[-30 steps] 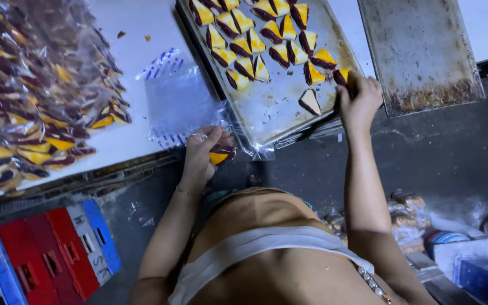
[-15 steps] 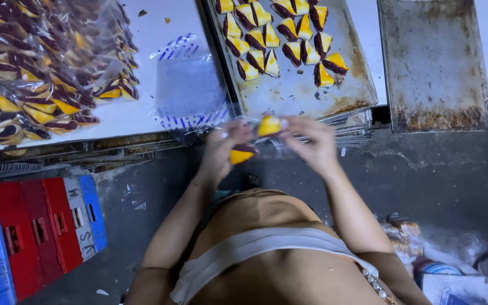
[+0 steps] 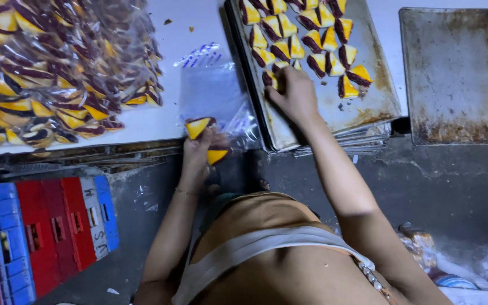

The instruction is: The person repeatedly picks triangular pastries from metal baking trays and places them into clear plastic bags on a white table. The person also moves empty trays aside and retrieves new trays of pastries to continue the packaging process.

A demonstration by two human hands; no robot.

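Far left of the baking tray (image 3: 368,107), bagged yellow-and-purple pastries (image 3: 57,73) are heaped on the white desk (image 3: 182,28). Nearer the tray, at the desk's front edge, the left hand (image 3: 199,149) has its grip closed around two pastry wedges (image 3: 199,127), beside a clear plastic bag (image 3: 213,93). On the tray itself, the right hand (image 3: 295,93) curls its grip over a loose pastry (image 3: 270,79). Right of that tray lies an empty, stained tray (image 3: 458,73).

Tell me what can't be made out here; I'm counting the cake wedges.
Head view only:
- Wedge under the right hand: covered by its fingers.
- Baking tray: top rows cut off by the upper edge.
- Bagged wedges: overlapping behind glary plastic, cut off left.
- Left hand: how many wedges it holds is unclear.
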